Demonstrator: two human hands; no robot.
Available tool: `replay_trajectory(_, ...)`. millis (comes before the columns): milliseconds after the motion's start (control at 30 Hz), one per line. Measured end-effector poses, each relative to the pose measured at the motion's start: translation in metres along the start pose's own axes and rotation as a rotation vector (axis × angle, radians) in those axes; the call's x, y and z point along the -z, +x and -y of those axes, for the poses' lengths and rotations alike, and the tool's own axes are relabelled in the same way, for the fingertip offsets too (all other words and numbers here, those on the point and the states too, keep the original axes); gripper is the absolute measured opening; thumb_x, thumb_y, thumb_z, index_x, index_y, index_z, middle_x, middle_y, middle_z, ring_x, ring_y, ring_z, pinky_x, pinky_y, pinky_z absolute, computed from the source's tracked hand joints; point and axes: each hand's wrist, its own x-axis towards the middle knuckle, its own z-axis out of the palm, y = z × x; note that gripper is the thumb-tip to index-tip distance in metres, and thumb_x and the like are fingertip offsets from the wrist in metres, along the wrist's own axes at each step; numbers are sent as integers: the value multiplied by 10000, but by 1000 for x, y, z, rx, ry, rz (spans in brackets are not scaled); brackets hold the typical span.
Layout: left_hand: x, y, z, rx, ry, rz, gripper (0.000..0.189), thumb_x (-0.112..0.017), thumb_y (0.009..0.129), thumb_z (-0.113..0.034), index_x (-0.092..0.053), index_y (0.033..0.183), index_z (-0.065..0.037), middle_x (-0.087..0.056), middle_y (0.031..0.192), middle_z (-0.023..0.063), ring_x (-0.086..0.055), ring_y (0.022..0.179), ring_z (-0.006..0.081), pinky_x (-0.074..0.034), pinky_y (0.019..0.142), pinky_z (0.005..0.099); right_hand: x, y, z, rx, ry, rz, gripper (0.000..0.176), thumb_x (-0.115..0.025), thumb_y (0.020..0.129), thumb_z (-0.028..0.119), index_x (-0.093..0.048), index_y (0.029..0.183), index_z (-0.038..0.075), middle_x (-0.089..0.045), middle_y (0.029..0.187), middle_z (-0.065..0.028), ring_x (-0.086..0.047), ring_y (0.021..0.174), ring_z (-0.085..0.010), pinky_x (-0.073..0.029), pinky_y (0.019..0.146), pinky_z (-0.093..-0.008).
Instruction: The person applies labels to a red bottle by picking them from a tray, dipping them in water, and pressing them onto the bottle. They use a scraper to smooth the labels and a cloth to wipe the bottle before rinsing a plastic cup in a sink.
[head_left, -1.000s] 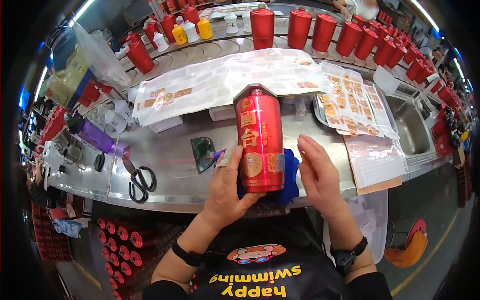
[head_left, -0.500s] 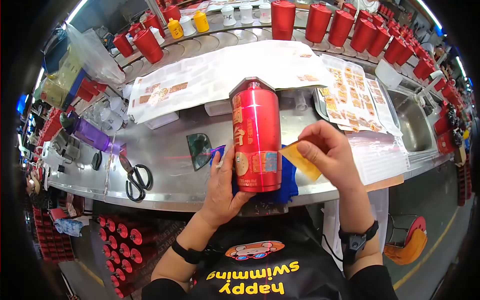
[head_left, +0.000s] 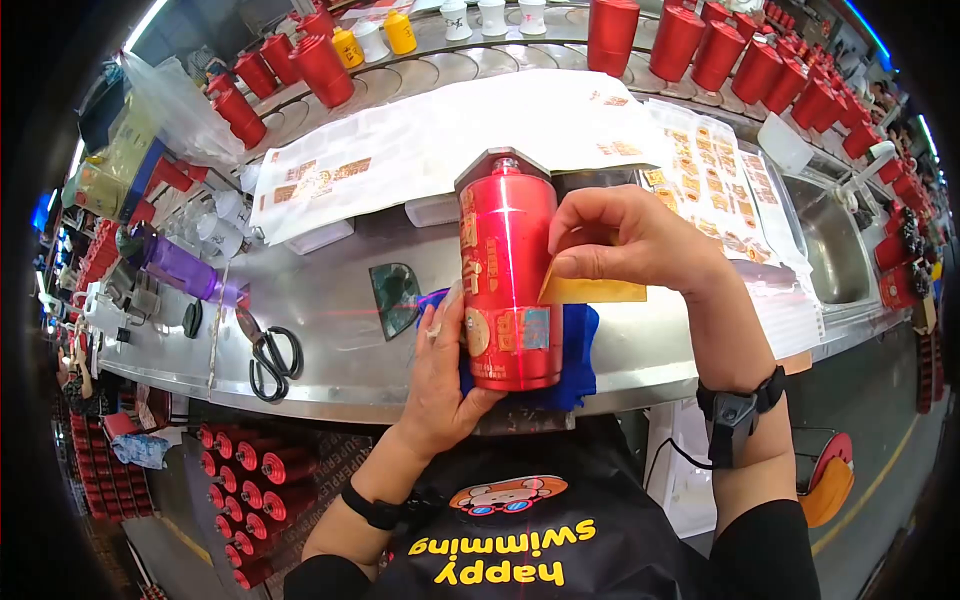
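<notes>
A glossy red bottle [head_left: 508, 240] with gold lettering lies on its side, its neck end pointing away from me. My left hand [head_left: 440, 365] is wrapped round its lower left side and steadies it. A decal with a blue patch [head_left: 535, 328] shows near its base. My right hand [head_left: 630, 245] pinches a flat yellow scraper-like piece [head_left: 600, 290], whose edge meets the bottle's right side just above that decal. Beneath the bottle is a blue cloth [head_left: 578, 360]. Behind the bottle's neck end stands a dark angular block [head_left: 470, 178].
Black-handled scissors [head_left: 270, 360], a dark green flat piece [head_left: 395, 300] and a purple bottle [head_left: 180, 265] are at left. White decal sheets [head_left: 430, 140] cover the back of the metal table. Red containers [head_left: 612, 35] line a conveyor behind. A sink [head_left: 830, 240] is at right.
My right hand has moved up and left, bringing the yellow piece against the bottle and turning it nearly level. The conveyor's red containers have shifted right. My left hand keeps its hold.
</notes>
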Motion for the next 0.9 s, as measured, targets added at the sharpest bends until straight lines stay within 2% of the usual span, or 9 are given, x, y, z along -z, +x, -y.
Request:
replay_trajectory(567, 2, 2, -6, 25, -34, -1, 906, -541, 873, -576, -197, 1450, 31, -350, 1435, 252, -364, 1313, 409, -166, 1118, 538, 3, 13, 9, -9, 87, 172, 216, -752, 824, 152, -638, 940, 9, -653, 887, 0, -617, 845, -68, -497, 782, -221)
replay_trajectory(667, 6, 3, -5, -19, -144, -3, 865, -560, 887, -530, -215, 1447, 32, -349, 1433, 245, -370, 1312, 384, -193, 1121, 481, 2, 12, 9, 1, 123, 162, 221, -754, 823, 150, -640, 948, 8, -652, 898, -4, -618, 851, -71, -497, 784, -222)
replay_trajectory(767, 7, 3, -9, 26, -372, -111, 782, -570, 909, -461, -260, 1426, 38, -348, 1430, 237, -375, 1310, 344, -241, 1105, 417, 2, 5, 6, 1, 152, 118, 220, -754, 822, 145, -642, 954, 10, -649, 910, -7, -619, 867, -76, -496, 790, -224)
replay_trajectory(900, 22, 17, -22, 128, -344, -114, 648, -584, 922, -352, -331, 1374, 38, -424, 1340, 206, -433, 1235, 296, -322, 1048, 376, -1, 3, 7, -9, 179, 95, 215, -751, 821, 130, -643, 960, 7, -644, 925, -6, -608, 886, -77, -491, 801, -223)
